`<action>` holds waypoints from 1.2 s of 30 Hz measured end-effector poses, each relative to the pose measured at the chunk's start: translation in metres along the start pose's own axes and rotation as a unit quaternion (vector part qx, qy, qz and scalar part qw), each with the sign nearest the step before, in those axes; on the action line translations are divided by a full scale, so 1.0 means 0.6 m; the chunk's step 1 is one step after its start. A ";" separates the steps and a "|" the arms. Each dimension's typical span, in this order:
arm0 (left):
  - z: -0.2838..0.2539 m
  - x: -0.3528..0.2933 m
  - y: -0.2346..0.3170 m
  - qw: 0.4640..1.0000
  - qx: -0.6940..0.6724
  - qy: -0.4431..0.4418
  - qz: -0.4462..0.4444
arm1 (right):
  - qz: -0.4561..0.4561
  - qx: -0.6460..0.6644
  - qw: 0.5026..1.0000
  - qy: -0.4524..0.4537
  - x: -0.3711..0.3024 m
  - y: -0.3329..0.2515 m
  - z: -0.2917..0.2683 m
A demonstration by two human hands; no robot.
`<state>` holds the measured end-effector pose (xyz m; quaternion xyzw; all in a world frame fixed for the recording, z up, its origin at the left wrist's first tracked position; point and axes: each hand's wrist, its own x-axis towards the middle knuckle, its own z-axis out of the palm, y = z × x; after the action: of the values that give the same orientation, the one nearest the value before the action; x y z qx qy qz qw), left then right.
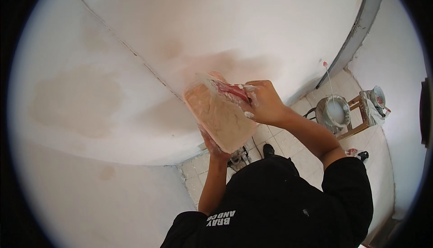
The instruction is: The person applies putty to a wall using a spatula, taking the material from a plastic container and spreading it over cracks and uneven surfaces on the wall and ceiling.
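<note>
My right hand (264,102) is closed round the red handle of a plaster-smeared scraper (233,92). Its blade lies at the far edge of a rounded rectangular plaster board (221,117), where the blade's exact contact is hard to make out. A beige, wet-looking layer covers the board's face. From the near left side, my left hand (214,145) grips the board, its fingers partly hidden beneath it. White plaster spots mark my right fingers.
A pale wall (189,22) with damp-looking patches and a long groove (135,54) stands ahead. At right are a bucket (320,112) of whitish liquid with a thin rod (330,83), a wooden stool (356,129) and a metal container (378,97). Floor tiles (309,155) lie below.
</note>
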<state>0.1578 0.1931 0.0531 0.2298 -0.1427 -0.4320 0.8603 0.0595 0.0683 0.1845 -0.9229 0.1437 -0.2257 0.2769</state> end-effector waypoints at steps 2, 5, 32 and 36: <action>0.002 -0.006 0.008 1.000 -0.016 -0.006 -0.017 | 0.013 0.021 0.999 0.037 0.006 -0.012 0.018; -0.010 -0.011 0.019 0.998 -0.032 -0.057 -0.009 | -0.066 0.045 0.996 -0.039 -0.010 -0.010 0.054; -0.112 -0.145 0.202 0.987 0.069 0.017 0.142 | -0.190 -0.071 0.975 -0.091 0.000 -0.179 0.200; -0.120 -0.136 0.215 0.992 0.021 0.002 0.128 | -0.184 -0.076 0.967 -0.158 0.010 -0.189 0.195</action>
<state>0.2297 0.3459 0.0546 0.2288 -0.1782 -0.3149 0.9037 0.1384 0.2094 0.1645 -0.9757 -0.0572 -0.1125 0.1792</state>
